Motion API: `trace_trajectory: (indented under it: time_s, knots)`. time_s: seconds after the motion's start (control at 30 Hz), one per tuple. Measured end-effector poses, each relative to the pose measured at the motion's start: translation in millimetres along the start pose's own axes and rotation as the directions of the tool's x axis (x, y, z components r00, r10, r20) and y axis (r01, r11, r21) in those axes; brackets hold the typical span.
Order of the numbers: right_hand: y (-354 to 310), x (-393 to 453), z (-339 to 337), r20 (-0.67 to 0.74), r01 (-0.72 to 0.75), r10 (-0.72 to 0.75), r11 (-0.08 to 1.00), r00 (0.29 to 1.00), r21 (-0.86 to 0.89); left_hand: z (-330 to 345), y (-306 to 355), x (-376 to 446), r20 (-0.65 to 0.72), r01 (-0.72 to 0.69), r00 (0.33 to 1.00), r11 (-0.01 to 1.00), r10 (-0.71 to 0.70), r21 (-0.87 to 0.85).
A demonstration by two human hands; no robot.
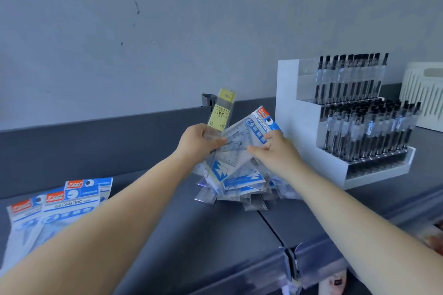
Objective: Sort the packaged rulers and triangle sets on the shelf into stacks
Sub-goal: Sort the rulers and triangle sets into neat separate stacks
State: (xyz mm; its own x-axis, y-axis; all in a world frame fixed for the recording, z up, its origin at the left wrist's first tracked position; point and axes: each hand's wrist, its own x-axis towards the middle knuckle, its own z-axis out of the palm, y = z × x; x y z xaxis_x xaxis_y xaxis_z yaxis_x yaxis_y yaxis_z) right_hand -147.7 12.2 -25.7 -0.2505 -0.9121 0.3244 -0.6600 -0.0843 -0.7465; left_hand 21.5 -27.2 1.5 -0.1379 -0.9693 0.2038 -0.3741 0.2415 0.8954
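Sorting partly done, more left than finished, by the look of it. On the dark shelf (148, 235), far left: a small overlapping stack of triangle-set packs (60, 201) with "GEOMETRIC" headers, three or so, half hidden behind the left forearm; loosely fanned, not squared. Centre of shelf: an unsorted heap of clear and blue packs (239, 187), corners sticking out every way, count impossible to tell. Held up above the heap: left hand (197, 142) gripping a yellow-labelled ruler pack (221, 112) by its lower end, upright, tilted slightly right, thumb also on the packs fanned beneath. Right hand (275, 151) pinching a triangle-set pack (254, 129) at its right edge, header pointing up and right, overlapping the ruler pack's base. No ruler stack visible anywhere yet; probably first ruler to be set apart. To the right, touching nothing in play: white tiered pen display (299, 103), full of pens. Still ahead, judging from this: separating the two held packs, starting a ruler pile, working through the heap, tidying the left stack.
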Motion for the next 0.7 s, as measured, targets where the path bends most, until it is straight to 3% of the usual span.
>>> trace_trajectory:
  time_s: [0.13,0.27,0.33,0.57,0.7]
  knots:
    - [-2.3,-6.3,1.0,0.084,0.022,-0.038,0.984,0.996,0.178,-1.1,7.5,-23.3,-0.107,0.01,0.993,0.958,-0.042,-0.285]
    - [-17.5,-20.3,7.5,0.188,-0.032,-0.077,0.854,0.979,0.519,-1.8,7.3,-50.6,-0.15,0.038,0.984,0.934,-0.098,-0.355]
    - [-23.4,-24.7,14.4,0.193,-0.085,-0.043,0.791,0.98,0.606,-6.0,1.6,-62.9,-0.186,0.059,0.974,0.936,-0.13,-0.348]
    - [-43.7,-49.8,42.3,0.29,-0.184,-0.033,0.701,0.957,0.689,-39.0,-18.8,-110.9,-0.344,0.11,0.906,0.922,-0.247,-0.372]
    - [-55.2,-64.8,59.4,0.323,-0.165,-0.086,0.72,0.942,0.674,-66.2,-29.0,-135.6,-0.447,0.15,0.851,0.943,-0.276,-0.298]
